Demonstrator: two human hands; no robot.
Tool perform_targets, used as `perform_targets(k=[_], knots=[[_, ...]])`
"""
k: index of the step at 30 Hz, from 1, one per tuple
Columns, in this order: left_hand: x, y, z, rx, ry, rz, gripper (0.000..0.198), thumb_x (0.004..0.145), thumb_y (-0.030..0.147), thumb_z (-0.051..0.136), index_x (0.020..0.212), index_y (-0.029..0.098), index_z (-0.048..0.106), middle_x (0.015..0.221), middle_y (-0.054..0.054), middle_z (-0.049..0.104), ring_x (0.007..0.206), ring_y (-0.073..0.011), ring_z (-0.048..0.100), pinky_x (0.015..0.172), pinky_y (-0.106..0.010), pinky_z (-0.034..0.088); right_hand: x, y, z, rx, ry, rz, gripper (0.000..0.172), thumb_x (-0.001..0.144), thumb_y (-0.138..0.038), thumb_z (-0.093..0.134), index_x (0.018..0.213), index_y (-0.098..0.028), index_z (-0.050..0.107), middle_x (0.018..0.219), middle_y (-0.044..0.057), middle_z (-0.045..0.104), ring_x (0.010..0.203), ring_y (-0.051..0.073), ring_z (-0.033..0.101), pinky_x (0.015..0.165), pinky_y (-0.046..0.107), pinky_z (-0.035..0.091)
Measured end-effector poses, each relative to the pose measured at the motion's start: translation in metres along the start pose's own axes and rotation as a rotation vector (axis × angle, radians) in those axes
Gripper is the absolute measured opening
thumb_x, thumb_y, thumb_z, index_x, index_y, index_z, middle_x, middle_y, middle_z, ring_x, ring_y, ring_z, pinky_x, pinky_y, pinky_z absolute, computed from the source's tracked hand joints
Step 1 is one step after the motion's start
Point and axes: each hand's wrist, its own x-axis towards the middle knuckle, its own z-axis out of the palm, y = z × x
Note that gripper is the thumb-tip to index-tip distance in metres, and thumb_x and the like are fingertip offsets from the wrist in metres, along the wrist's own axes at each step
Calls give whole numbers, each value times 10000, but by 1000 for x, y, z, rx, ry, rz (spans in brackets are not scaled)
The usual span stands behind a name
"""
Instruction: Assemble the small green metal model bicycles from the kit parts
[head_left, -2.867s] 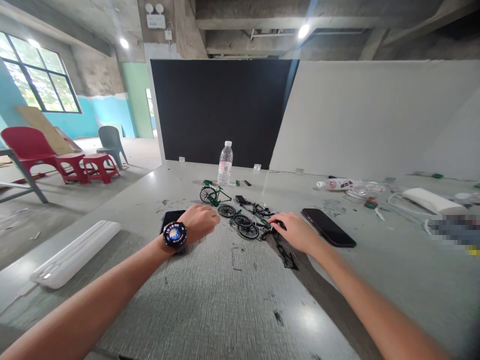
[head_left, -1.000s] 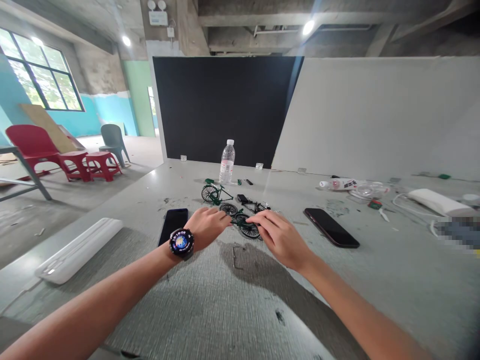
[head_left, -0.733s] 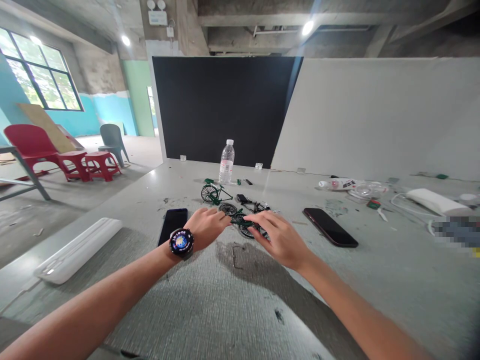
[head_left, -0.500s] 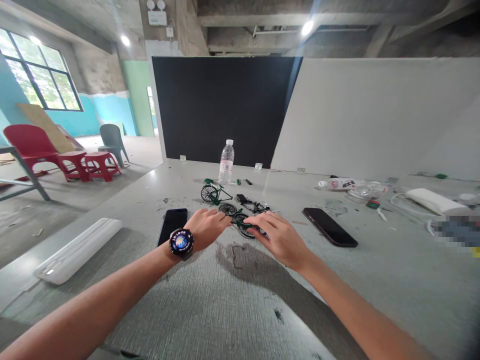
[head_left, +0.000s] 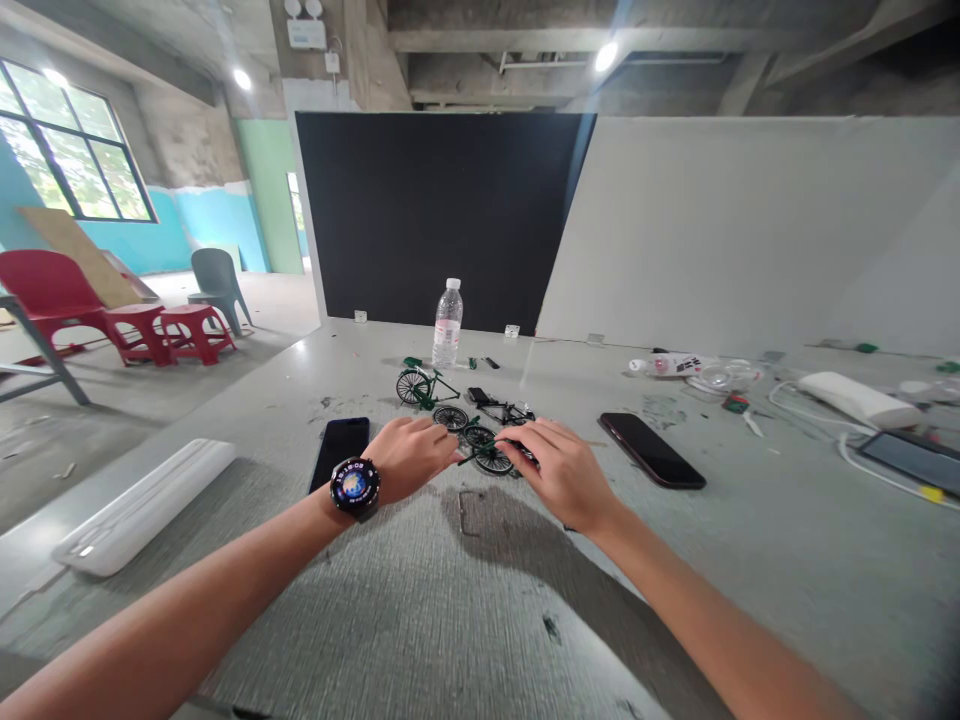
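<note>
Between my hands is a green and black model bicycle part with a spoked wheel (head_left: 491, 452). My right hand (head_left: 562, 468) is closed on its right side, fingers bent over it and partly hiding it. My left hand (head_left: 411, 460), with a watch (head_left: 355, 486) at the wrist, has its fingertips pressed together at a thin dark bar on the part's left. Just beyond lie a loose wheel (head_left: 451, 418), a green rear frame with a wheel (head_left: 424, 386) and a black model bicycle frame (head_left: 499, 408). A thin bent metal rod (head_left: 465, 514) lies nearer me.
A water bottle (head_left: 448, 325) stands behind the parts. One phone (head_left: 341, 452) lies beside my left wrist, another (head_left: 651, 450) to the right. At far left is a long white device (head_left: 150, 505); at far right are a white box (head_left: 855, 400), cables and plastic packaging (head_left: 724, 375).
The view has shifted slightly. My left fingertips have dropped a little toward me, and the held part has turned slightly. My right hand keeps its place at the wheel.
</note>
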Motion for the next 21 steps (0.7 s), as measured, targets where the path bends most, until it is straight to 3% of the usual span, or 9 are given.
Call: perform_targets(k=[6,11,17,21], knots=[[0,3,-3,10,9,41,187,990,297,511,881,178,604,822,-13,654,760,-181,625,609,-301,451,1,-3,-1,-23,36,36,238,999,-297,444,987,-229,673,937,39,737,837,198,637,804,357,457],[0,3,-2,39,54,53,234,999,276,492,815,175,595,756,-5,638,711,-170,614,581,-293,435,0,-1,1,7,51,1,211,998,-294,461,948,-204,645,909,31,729,803,187,622,779,345,451],[-1,-3,0,82,47,12,209,1007,254,467,858,183,595,762,-4,633,715,-177,610,571,-301,425,0,-2,2,23,-9,-1,223,997,-353,486,1085,-205,628,978,39,721,855,193,634,814,342,451],[-1,-7,1,90,42,6,222,1018,265,444,870,185,588,756,-7,627,715,-177,603,566,-300,416,0,-2,2,21,-27,-7,231,1011,-341,453,1038,-205,638,955,39,717,864,192,631,814,337,455]])
